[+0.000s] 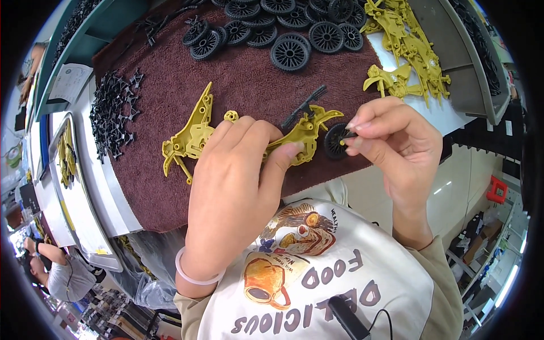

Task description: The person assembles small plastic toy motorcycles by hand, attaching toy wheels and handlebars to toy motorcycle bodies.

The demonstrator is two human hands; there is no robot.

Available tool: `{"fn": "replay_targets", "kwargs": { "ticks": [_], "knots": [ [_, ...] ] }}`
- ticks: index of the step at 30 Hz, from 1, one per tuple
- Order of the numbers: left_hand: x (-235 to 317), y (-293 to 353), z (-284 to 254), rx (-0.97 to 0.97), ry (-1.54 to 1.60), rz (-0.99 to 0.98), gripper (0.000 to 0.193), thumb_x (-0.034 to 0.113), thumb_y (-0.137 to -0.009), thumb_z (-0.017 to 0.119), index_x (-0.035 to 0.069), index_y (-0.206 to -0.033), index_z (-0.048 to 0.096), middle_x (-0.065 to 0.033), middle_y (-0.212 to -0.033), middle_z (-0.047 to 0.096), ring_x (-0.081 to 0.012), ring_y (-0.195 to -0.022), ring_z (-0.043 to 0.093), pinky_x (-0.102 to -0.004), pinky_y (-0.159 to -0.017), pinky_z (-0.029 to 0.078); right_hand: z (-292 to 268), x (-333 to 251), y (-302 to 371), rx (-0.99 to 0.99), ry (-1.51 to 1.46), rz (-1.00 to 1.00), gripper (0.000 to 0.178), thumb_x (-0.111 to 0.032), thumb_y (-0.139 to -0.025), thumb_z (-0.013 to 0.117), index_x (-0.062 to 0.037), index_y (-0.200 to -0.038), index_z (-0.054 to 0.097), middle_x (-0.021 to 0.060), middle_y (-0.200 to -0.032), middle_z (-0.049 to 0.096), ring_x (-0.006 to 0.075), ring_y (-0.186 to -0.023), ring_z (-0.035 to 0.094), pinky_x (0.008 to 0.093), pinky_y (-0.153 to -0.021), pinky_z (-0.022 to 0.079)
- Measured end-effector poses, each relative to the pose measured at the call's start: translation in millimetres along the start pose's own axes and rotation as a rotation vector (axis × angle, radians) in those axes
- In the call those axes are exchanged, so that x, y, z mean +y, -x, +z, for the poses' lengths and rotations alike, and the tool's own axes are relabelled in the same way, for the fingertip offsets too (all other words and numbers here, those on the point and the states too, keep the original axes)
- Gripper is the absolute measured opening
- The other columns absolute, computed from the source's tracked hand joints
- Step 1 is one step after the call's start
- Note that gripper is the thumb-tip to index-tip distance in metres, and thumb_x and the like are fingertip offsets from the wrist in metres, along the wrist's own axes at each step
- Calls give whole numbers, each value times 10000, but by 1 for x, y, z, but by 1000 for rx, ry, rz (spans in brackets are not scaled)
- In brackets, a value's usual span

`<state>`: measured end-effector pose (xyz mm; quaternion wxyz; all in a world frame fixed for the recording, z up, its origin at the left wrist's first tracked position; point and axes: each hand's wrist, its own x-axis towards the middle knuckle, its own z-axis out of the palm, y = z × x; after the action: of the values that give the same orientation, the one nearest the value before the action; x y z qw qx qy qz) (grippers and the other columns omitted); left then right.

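A maroon cloth [158, 96] spreads under and beyond both hands. A heap of black wheels [289, 52] lies ahead of them, and a stack of yellow parts [401, 39] lies beyond the right hand. The left hand [232, 164] is clamped on a yellow half-shell [306, 136] at its right, thumb on the hollow side; another yellow shell [198, 127] lies just left of its fingers. The right hand [405, 139] has thumb and fingertips nearly together at a single black wheel [334, 136]; whether they grip it, I cannot tell.
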<state>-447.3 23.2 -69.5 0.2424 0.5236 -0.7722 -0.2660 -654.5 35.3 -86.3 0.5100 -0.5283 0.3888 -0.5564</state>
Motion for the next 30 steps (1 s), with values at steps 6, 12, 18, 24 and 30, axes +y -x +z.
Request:
{"fn": "replay_targets", "kwargs": {
  "ticks": [6,12,18,24,30],
  "knots": [
    [1,0,-5,47,310,-227,172,135,-861,652,-28,-839,602,-152,-679,574,-254,-546,525,-336,-516,390,5,0,4,43,-20,29,209,147,-785,614,30,-949,560,149,-939,588,191,-806,634,294,-693,575],
    [-6,4,-5,106,483,-297,236,203,-914,637,-22,-851,603,-64,-628,542,-85,-555,432,-253,-502,345,14,-9,-1,-9,181,54,179,108,-831,571,43,-995,541,150,-951,581,187,-794,644,283,-693,571],
    [-2,6,-3,154,632,-332,233,172,-938,614,-50,-876,584,-62,-696,602,-52,-659,495,-209,-567,392,25,-5,1,80,-70,118,260,105,-833,570,35,-1079,520,143,-980,553,178,-794,622,268,-699,561],
    [-1,11,0,122,812,-396,207,124,-952,593,-75,-921,543,-64,-797,647,-33,-728,509,-185,-612,407,15,12,-5,13,253,-296,291,72,-867,561,40,-1153,515,127,-1006,541,172,-869,587,269,-724,550],
    [-7,14,0,85,754,-325,236,142,-972,550,-81,-1050,545,-121,-883,669,-132,-722,624,-223,-667,475,28,6,-1,-54,344,-201,188,69,-908,539,62,-1093,572,139,-1047,530,143,-762,626,244,-677,560]
  ]
}}
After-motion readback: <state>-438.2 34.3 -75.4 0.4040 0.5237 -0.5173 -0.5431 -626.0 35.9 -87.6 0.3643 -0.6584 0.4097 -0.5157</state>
